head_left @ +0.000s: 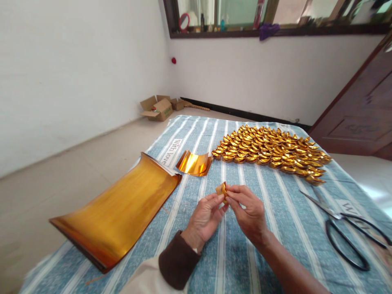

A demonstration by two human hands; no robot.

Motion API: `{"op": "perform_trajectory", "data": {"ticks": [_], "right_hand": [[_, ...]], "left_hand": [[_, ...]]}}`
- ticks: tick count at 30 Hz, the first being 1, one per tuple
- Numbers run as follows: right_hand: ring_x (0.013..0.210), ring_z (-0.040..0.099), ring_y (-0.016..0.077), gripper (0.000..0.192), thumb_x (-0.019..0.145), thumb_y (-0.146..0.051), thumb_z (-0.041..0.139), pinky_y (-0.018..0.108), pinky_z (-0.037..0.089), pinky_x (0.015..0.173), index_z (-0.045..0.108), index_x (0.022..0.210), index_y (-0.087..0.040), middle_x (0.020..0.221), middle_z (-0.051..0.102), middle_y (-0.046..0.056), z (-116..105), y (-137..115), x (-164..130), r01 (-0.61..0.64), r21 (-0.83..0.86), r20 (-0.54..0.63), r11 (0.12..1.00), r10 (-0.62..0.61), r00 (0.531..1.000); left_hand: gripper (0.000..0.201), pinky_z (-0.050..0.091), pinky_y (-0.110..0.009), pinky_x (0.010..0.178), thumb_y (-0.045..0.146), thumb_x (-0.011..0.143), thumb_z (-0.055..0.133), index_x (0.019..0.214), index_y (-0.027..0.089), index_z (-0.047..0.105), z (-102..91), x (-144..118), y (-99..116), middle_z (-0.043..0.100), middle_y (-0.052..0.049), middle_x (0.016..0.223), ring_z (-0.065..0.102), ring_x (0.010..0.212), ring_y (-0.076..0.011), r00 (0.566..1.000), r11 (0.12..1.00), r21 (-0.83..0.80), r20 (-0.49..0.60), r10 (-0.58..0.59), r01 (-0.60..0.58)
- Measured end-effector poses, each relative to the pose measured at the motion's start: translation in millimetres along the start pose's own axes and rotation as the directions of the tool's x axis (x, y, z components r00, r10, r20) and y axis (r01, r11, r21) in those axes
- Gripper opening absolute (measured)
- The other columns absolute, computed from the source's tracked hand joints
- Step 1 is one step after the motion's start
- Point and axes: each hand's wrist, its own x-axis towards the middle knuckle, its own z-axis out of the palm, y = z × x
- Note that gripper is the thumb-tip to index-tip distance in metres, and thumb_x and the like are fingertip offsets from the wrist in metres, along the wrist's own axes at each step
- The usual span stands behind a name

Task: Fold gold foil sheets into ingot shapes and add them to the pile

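Note:
A small folded piece of gold foil paper [221,189] is held up between my two hands, above the striped cloth. My left hand [206,220] pinches its lower left part with thumb and fingers. On the right side of the same piece, the thumb and fingertips of my right hand [249,210] press together. The fingers cover part of the fold. Just beyond my hands lies a small stack of curved gold foil sheets [193,164]. Many folded gold paper ingots [266,149] stand in close rows at the far right of the table.
A large stack of gold foil sheets [119,212] covers the left of the table. Open black-handled scissors [338,216] lie at the right on the blue striped tablecloth [275,253]. Cardboard boxes [157,108] sit on the floor by the wall, under a window ledge.

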Motion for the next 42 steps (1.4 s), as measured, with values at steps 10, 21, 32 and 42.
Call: {"op": "perform_trajectory", "data": {"ticks": [10, 21, 32, 42], "right_hand": [[0.088, 0.068, 0.0168, 0.018, 0.086, -0.012, 0.061, 0.03, 0.057, 0.081, 0.075, 0.093, -0.021, 0.095, 0.071, 0.007, -2.1, 0.6, 0.8, 0.013, -0.027, 0.0, 1.0, -0.013, 1.0], [0.087, 0.068, 0.0167, 0.01, 0.084, -0.013, 0.065, 0.029, 0.057, 0.077, 0.072, 0.085, -0.02, 0.092, 0.07, 0.007, -2.9, 0.9, 1.4, -0.025, -0.039, -0.022, 0.999, 0.024, 0.999], [0.086, 0.068, 0.016, 0.013, 0.084, -0.012, 0.064, 0.029, 0.056, 0.078, 0.071, 0.078, -0.021, 0.09, 0.07, 0.006, -4.0, -0.6, 1.3, -0.013, -0.053, -0.007, 0.999, 0.012, 1.0], [0.09, 0.066, 0.0162, 0.01, 0.084, -0.011, 0.064, 0.03, 0.055, 0.08, 0.069, 0.083, -0.02, 0.095, 0.069, 0.006, 0.5, -3.3, -1.7, 0.069, -0.083, 0.0, 0.994, -0.069, 0.998]], "left_hand": [[0.017, 0.047, -0.024, 0.078, 0.01, 0.061, 0.084, 0.074, 0.01, 0.074, 1.2, -0.2, 0.0, 0.072, -0.004, 0.085, 0.062, 0.08, -0.0119, 1.0, 1.0, 0.025, 0.013, 0.016, -0.016], [0.019, 0.048, -0.024, 0.08, 0.012, 0.061, 0.084, 0.077, 0.01, 0.075, 1.2, 0.0, 0.4, 0.072, -0.005, 0.087, 0.062, 0.083, -0.0129, 1.0, 0.999, 0.035, 0.011, 0.006, -0.006], [0.014, 0.049, -0.024, 0.076, 0.009, 0.063, 0.081, 0.076, 0.01, 0.075, 2.7, -1.9, 1.5, 0.073, -0.006, 0.085, 0.063, 0.08, -0.013, 1.0, 1.0, 0.028, -0.007, -0.005, 0.005], [0.012, 0.05, -0.022, 0.069, 0.009, 0.076, 0.069, 0.087, 0.007, 0.075, 1.6, 0.8, 3.5, 0.073, -0.007, 0.088, 0.064, 0.076, -0.0126, 0.999, 0.999, -0.045, -0.027, -0.024, 0.022]]}}
